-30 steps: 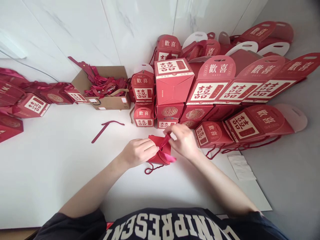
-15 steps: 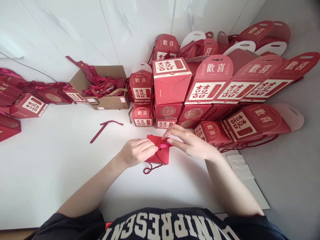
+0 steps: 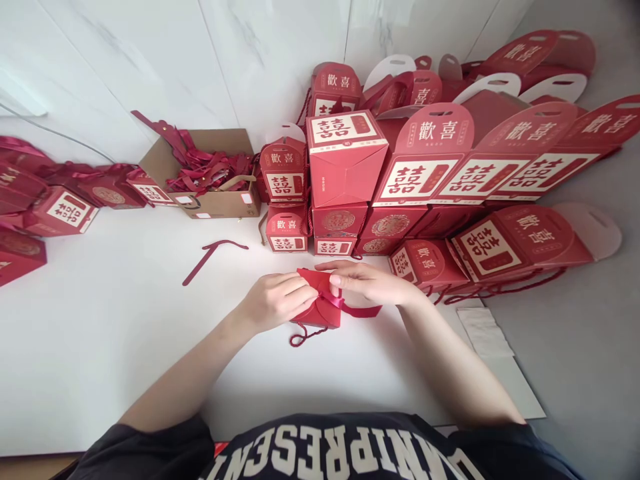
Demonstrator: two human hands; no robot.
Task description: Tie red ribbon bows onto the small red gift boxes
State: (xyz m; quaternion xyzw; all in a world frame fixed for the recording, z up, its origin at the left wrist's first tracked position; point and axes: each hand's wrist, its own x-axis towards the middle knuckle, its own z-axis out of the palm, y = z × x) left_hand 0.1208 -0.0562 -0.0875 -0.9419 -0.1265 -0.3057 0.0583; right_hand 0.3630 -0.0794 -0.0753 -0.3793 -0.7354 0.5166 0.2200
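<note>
A small red gift box (image 3: 327, 316) stands on the white table in front of me, its curved top flaps folded in. Across its top runs a crimson ribbon (image 3: 364, 311), one tail trailing off to the right. My left hand (image 3: 280, 301) is closed at the left of the box top, its fingertips pinching the ribbon near the middle. From the right, my right hand (image 3: 363, 281) reaches over the box, thumb and fingers closed on the ribbon beside the knot; its fingertips are partly hidden. A dark red cord (image 3: 303, 339) hangs in a loop at the near side.
Stacked red boxes (image 3: 420, 180) with white character labels fill the back right. A cardboard box (image 3: 220, 203) of ribbons stands behind, and a loose ribbon strip (image 3: 203, 261) lies before it. More red boxes (image 3: 67, 210) sit at left; white tissues (image 3: 483, 332) lie at right.
My right hand has shifted slightly left and turned over the box top. The ribbon tail now lies out to the right of the box. My left hand keeps its pinch.
</note>
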